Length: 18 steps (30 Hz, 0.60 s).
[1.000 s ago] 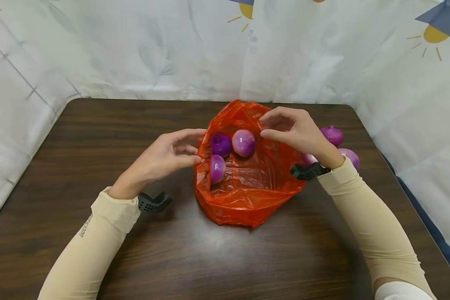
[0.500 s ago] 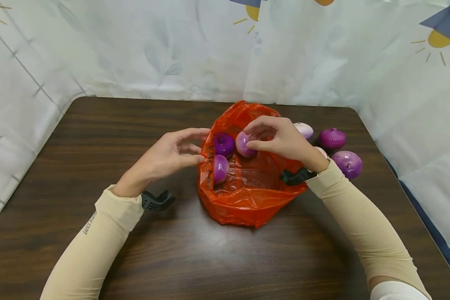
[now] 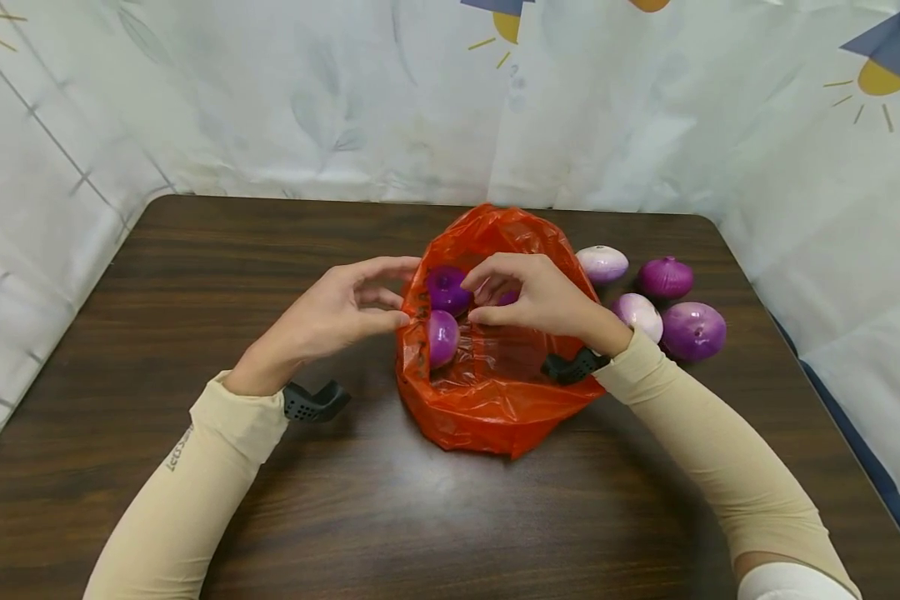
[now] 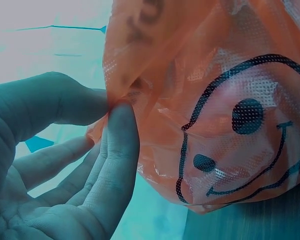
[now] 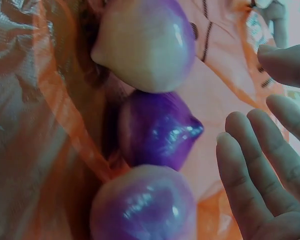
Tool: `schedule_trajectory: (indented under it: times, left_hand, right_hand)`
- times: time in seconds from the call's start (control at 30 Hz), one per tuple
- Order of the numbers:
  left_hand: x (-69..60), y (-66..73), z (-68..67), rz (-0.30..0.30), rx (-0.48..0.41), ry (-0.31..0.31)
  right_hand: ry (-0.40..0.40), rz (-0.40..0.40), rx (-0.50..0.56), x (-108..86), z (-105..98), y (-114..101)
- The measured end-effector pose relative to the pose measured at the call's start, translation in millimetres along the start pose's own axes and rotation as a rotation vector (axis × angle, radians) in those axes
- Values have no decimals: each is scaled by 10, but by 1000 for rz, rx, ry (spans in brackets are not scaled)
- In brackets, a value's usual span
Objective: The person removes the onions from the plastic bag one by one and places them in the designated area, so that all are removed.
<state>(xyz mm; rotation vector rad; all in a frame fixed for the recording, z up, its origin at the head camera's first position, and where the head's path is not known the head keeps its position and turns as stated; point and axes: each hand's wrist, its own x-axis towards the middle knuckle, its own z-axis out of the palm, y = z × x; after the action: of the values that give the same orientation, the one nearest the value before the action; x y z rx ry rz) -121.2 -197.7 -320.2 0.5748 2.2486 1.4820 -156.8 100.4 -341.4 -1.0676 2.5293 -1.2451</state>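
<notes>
An orange-red plastic bag (image 3: 495, 421) lies with its mouth wide on the table. Inside it are three purple onions: one at the back left (image 3: 447, 287), another below it (image 3: 442, 340), and a third onion (image 3: 508, 297) mostly covered by my right hand. With thumb and fingertips my left hand (image 3: 326, 317) pinches the bag's left rim; the left wrist view shows this grip on the thin film (image 4: 155, 120). My right hand (image 3: 536, 296) hovers over the bag's mouth. Its fingers (image 5: 277, 155) are loosely bent and hold nothing beside the row of onions (image 5: 157, 130).
Right of the bag, several onions sit on the dark wood table (image 3: 270, 508): a pale one (image 3: 602, 264), a deep purple one (image 3: 665, 277), another pale one (image 3: 637, 315) and a large purple one (image 3: 693, 331). A white patterned curtain (image 3: 420, 108) surrounds the table.
My right hand has moved leftward and lower from the bag's right rim to above the onions inside, uncovering the loose onions at the right. The left hand keeps its grip on the rim.
</notes>
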Motion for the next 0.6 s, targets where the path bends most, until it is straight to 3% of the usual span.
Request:
schedule_trajectory:
  times: [0.3,0.6]
  left_hand:
    - [8,7,7,19,-5,-4]
    - [2,-4,-2,18,-7,-7]
  right_hand:
    - [-67,38,33,50,173,36]
    - [-94,61,-5,95,317,59]
